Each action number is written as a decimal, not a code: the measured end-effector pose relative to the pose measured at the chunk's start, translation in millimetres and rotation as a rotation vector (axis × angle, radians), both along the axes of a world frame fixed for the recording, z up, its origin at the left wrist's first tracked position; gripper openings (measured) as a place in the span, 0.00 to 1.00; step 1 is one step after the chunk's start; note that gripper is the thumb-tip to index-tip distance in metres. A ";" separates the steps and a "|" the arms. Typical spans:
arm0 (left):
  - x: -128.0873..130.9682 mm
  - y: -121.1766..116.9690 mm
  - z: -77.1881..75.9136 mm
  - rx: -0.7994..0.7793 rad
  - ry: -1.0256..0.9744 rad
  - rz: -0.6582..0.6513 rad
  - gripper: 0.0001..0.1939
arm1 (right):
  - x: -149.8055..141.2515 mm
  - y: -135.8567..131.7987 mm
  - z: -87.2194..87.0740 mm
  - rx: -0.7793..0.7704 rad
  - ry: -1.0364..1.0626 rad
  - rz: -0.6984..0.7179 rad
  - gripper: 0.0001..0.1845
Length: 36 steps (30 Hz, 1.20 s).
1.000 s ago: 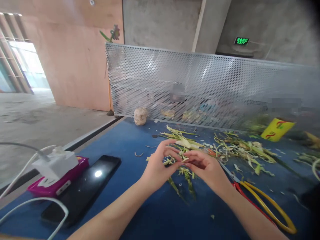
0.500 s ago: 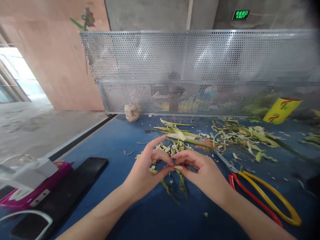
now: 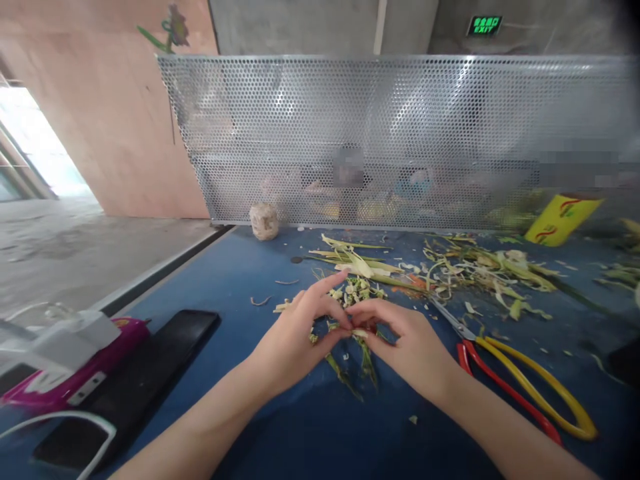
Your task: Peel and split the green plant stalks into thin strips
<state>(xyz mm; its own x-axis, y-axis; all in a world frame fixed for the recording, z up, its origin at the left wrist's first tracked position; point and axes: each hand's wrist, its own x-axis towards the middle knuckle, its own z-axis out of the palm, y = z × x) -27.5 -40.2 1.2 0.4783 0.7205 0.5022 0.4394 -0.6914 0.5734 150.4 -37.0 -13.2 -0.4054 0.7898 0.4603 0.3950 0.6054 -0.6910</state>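
Note:
My left hand (image 3: pixel 310 323) and my right hand (image 3: pixel 400 340) meet over the middle of the blue table (image 3: pixel 310 433). Between their pinched fingertips is a small pale green piece of plant (image 3: pixel 359 333), too small to name more closely. My left index finger sticks out, while its thumb and another finger press together. Right under the hands, partly hidden by them, lies a pile of small pale plant pieces (image 3: pixel 357 290). Thin green stems (image 3: pixel 369 365) poke out below the fingers toward me. Long light-green leaf strips (image 3: pixel 357 263) lie just beyond the pile.
Scissors with red and yellow handles (image 3: pixel 530 380) lie to the right, near a heap of plant scraps (image 3: pixel 490 270). A yellow roll (image 3: pixel 565 220) and a whitish lump (image 3: pixel 264 221) stand by the perforated metal screen (image 3: pixel 300 133). At left are a black phone (image 3: pixel 135 380) and a magenta power strip (image 3: pixel 85 387).
Both hands stay together at the same spot, with the fingertips shifting slightly around the plant piece. The whole view has moved a little.

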 end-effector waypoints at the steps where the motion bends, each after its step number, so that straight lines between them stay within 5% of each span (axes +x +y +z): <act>1: -0.8 0.3 0.3 0.031 0.046 -0.005 0.32 | 0.1 0.2 -0.8 0.016 -0.018 -0.001 0.17; 6: -3.9 1.1 3.1 0.168 0.197 -0.030 0.32 | -0.3 -0.1 -2.9 0.083 -0.085 -0.012 0.16; 16: -2.8 -0.5 -0.4 0.196 0.251 0.028 0.32 | -0.6 2.0 -6.0 0.195 -0.135 -0.011 0.14; 25: -4.2 3.1 -1.8 0.165 0.200 0.033 0.31 | -4.7 -0.6 -6.1 0.126 -0.114 -0.023 0.15; 31: 0.4 0.8 4.1 0.003 0.074 0.115 0.30 | -4.5 1.0 -6.5 0.092 -0.056 -0.079 0.13; 36: 5.8 0.4 8.1 -0.243 -0.225 0.144 0.32 | -6.7 -0.7 -4.1 0.165 -0.007 -0.206 0.08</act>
